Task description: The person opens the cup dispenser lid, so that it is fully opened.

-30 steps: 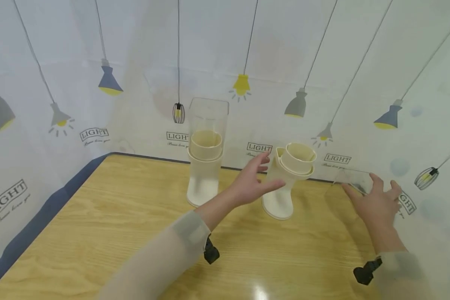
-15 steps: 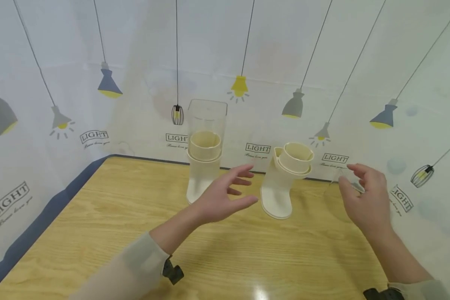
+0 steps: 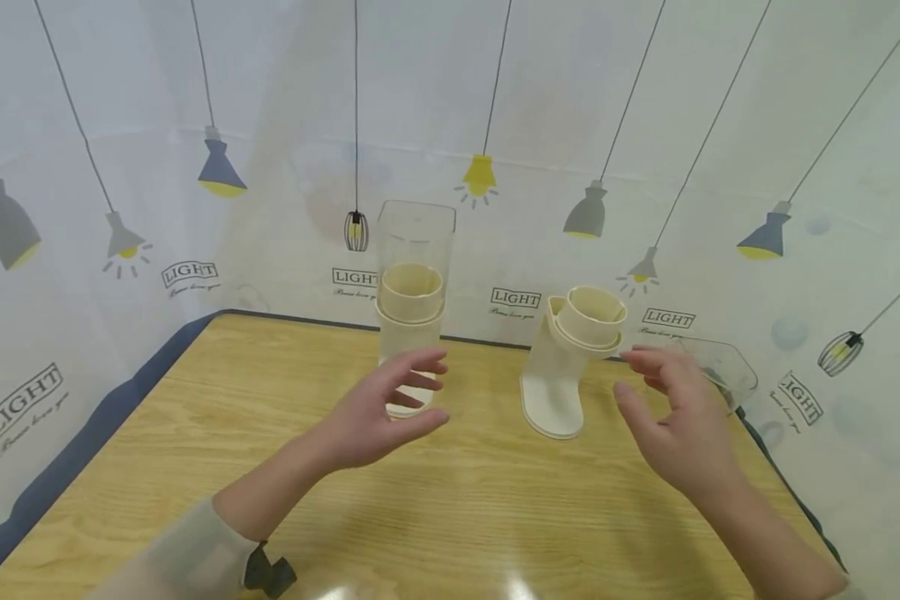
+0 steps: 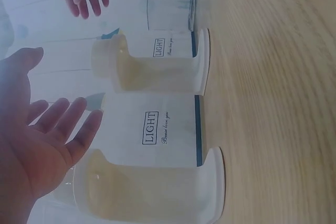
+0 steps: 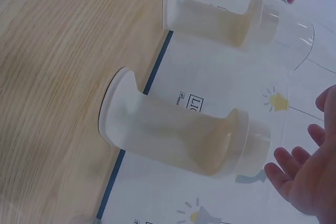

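Two cream dispenser-like stands, each with a round collar on a curved foot, stand near the table's back edge. A clear container (image 3: pixel 418 225) sits upright in the collar of the left stand (image 3: pixel 411 335). The right stand (image 3: pixel 557 385) has its collar bare. My left hand (image 3: pixel 363 417) is held in front of the left stand, fingers spread and holding nothing. To the right of the right stand, my right hand (image 3: pixel 678 425) hovers with relaxed fingers, also holding nothing. Behind it is a loose clear container (image 4: pixel 170 11), partly hidden by that hand in the head view.
The wooden table (image 3: pixel 450 517) reaches back to a white curtain (image 3: pixel 285 167) printed with hanging lamps. Dark blue edging (image 3: pixel 142 367) runs along the table's left and back sides. The loose container stands near the back right corner.
My left hand has drawn back from the right stand, moving left and nearer to me. My right hand has come away from the loose clear container, shifting left; stands and containers stay put.
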The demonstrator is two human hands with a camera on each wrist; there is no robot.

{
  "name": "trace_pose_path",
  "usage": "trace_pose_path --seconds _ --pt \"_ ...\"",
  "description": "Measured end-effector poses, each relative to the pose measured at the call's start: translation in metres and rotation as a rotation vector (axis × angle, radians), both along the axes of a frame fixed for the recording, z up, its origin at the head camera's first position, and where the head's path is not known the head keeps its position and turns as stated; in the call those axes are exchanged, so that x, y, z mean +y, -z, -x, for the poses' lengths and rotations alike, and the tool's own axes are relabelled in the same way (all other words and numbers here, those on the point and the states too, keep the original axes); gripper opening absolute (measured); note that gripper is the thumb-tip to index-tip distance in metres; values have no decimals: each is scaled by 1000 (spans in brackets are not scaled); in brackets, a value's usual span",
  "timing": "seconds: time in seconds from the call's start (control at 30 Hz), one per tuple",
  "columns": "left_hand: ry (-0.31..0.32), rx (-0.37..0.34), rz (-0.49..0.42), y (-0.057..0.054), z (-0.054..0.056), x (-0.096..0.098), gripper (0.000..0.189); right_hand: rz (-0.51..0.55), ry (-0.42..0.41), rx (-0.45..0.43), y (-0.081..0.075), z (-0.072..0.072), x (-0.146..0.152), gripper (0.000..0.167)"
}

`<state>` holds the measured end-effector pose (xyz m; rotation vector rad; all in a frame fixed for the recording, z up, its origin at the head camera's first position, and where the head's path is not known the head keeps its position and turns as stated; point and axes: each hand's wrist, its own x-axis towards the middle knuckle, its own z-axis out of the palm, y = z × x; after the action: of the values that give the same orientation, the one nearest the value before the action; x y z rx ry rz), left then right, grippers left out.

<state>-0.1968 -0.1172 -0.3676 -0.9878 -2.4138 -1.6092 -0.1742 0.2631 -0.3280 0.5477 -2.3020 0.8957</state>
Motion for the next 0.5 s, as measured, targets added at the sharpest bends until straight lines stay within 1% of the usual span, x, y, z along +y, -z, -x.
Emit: trace_pose_path --seconds 0.1,0.3,0.5 --pt "-10 -9 13 1 -3 -8 68 -14 -23 23 0 -1 -8 32" --pt "-41 -25 32 1 -7 -22 67 -44 -57 5 0 -3 -22 33" --pt "-67 -46 23 -2 -6 -33 69 -31 -108 4 -4 -1 -38 37"
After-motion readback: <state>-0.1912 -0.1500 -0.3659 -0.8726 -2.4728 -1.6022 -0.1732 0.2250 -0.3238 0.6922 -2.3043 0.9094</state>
